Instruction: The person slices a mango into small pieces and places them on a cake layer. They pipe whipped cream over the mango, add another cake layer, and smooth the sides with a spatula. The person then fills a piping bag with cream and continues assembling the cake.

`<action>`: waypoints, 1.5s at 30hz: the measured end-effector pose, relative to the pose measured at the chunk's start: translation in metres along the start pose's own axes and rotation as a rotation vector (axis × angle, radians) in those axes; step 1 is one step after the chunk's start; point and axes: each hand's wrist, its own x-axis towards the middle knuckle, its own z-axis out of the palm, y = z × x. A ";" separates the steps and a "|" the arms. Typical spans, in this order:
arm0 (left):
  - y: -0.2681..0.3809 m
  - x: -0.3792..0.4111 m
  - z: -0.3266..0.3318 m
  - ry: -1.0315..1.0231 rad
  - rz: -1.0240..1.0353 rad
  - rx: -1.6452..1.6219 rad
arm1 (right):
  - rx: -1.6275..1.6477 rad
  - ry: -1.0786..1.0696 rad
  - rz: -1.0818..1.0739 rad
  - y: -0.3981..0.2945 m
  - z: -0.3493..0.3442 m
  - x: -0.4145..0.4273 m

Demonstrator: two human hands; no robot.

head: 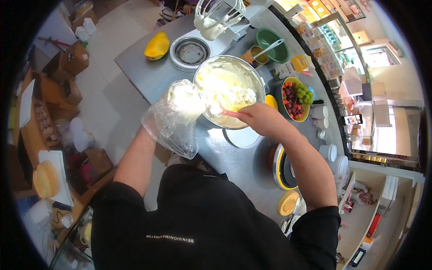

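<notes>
My right hand (262, 118) grips the pink handle of a spatula (233, 114). The spatula's cream-covered head meets the mouth of a clear plastic bag (173, 126), at the near-left rim of a metal mixing bowl (260, 79). Whipped cream (233, 84), pale yellow and white, lies thick inside the bowl. More of it bulges at the top of the bag. My left hand (151, 122) holds the bag from the left; its fingers are mostly hidden by plastic and cream. A round silver disc (243, 138) lies just below the bowl.
Behind the bowl, a stand mixer (190, 52) carries a cream-coated whisk (219, 17). A peeled mango (157, 46) lies left of it. To the right are a green bowl (281, 50), a fruit bowl (308, 116) and stacked white cups (319, 113). A yellow-rimmed turntable (279, 168) stands nearer.
</notes>
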 end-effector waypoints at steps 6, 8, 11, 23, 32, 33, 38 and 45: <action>0.019 -0.023 -0.020 0.040 -0.022 -0.135 | 0.668 0.156 0.085 -0.002 -0.003 -0.063; 0.032 -0.008 -0.011 0.035 -0.036 -0.265 | 0.775 0.253 -0.023 -0.007 0.007 -0.076; 0.049 0.022 0.009 0.013 -0.067 -0.511 | 0.578 0.509 -0.231 -0.020 0.027 -0.080; 0.060 0.000 -0.046 0.018 -0.185 -0.513 | -0.664 0.423 -0.125 0.004 -0.042 -0.114; 0.051 -0.015 -0.050 0.053 -0.249 -0.573 | -0.880 0.063 0.051 0.020 -0.012 0.039; 0.051 -0.019 -0.052 0.067 -0.256 -0.578 | -0.890 0.064 0.008 0.014 -0.015 0.043; 0.060 -0.025 -0.063 0.088 -0.237 -0.560 | 1.301 0.466 -0.331 0.010 -0.054 -0.018; 0.108 0.020 -0.057 0.015 -0.060 -0.613 | 2.073 0.377 -0.916 -0.022 -0.037 -0.072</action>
